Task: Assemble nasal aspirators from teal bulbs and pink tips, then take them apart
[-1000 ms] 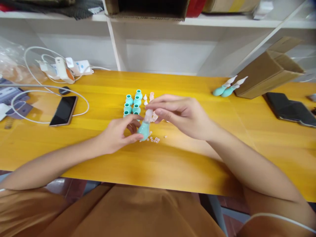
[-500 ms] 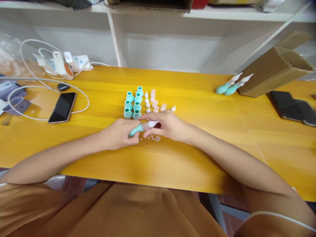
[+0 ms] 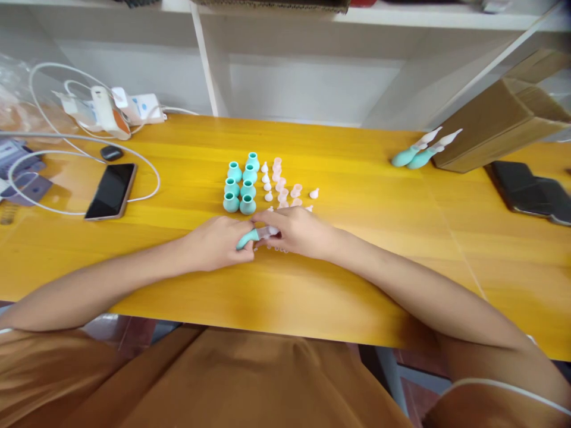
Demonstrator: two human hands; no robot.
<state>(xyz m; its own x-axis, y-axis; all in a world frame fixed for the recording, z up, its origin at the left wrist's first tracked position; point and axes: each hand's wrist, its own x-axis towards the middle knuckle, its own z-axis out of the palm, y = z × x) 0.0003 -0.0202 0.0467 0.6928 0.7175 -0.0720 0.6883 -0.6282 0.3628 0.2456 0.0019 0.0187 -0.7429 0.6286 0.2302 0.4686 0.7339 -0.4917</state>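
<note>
A bulb syringe (image 3: 248, 238) with a teal bulb, clear collar and white tip lies between my hands, low over the table. My left hand (image 3: 218, 241) is closed round its bulb. The fingers of my right hand (image 3: 300, 230) close round the tip end and hide most of it. Just beyond are several open teal bulbs (image 3: 231, 188) in two columns, small white nozzle tips (image 3: 268, 195) and pale pink clear collars (image 3: 296, 191). Tiny clear rings (image 3: 281, 249) lie under my right hand, partly covered.
Two assembled bulb syringes (image 3: 420, 157) lean on a cardboard box (image 3: 499, 119) at the back right, with a dark phone-like case (image 3: 530, 190) beside it. At left are a phone (image 3: 110, 191), a white cable and a power strip (image 3: 147, 108). A shelf (image 3: 285, 24) runs above the back.
My right hand has moved left, and its fingers now cover the white tip that showed before. The left hand keeps its hold on the bulb. The view has shifted slightly.
</note>
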